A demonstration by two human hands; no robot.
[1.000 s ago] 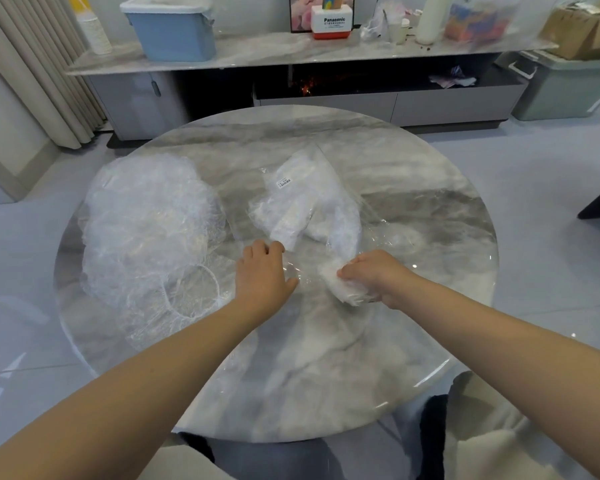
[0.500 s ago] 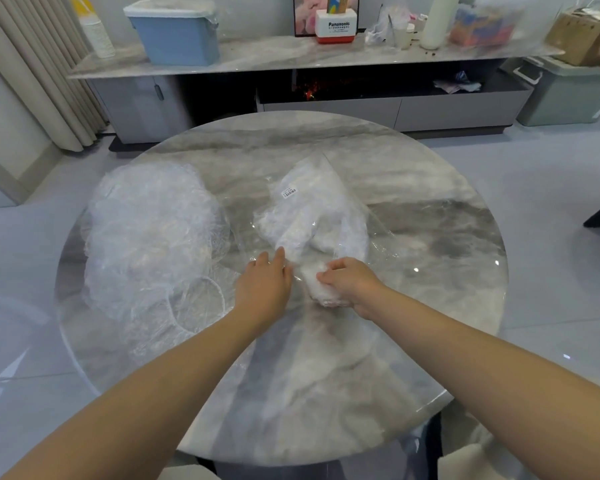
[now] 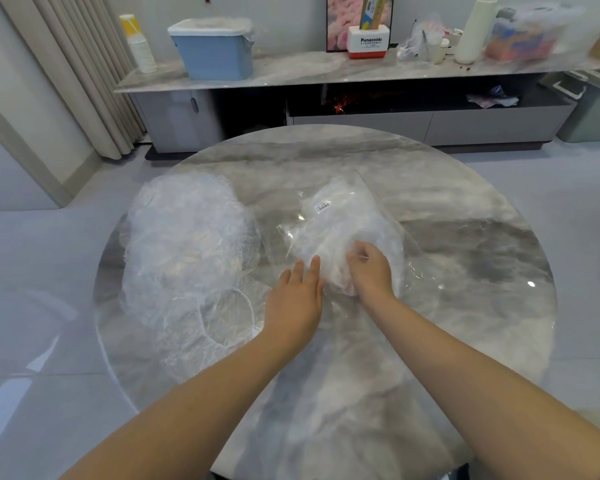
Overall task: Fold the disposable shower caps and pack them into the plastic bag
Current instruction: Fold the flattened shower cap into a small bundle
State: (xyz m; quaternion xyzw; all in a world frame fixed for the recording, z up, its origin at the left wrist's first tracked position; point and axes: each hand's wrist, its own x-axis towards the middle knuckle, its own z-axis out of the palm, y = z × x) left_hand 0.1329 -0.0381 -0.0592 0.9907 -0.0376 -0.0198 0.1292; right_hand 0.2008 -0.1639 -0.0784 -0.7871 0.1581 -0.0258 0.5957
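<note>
A clear plastic bag (image 3: 343,216) with a small barcode label lies at the middle of the round marble table (image 3: 482,306), with several folded white caps inside. My right hand (image 3: 369,275) grips a folded shower cap (image 3: 336,271) at the bag's near opening, partly inside it. My left hand (image 3: 297,299) lies flat with straight fingers on the bag's near edge, just left of the folded cap. A heap of loose transparent shower caps (image 3: 187,244) covers the table's left side, one of them showing its round elastic rim (image 3: 227,317).
Behind the table runs a long low cabinet (image 3: 361,74) carrying a blue lidded bin (image 3: 215,50), paper cups, a white roll and boxes. Curtains hang at the far left. Grey floor tiles surround the table.
My right hand has carried the folded cap away from me, from the table's near middle into the bag's opening. My left hand slid forward along the bag's edge.
</note>
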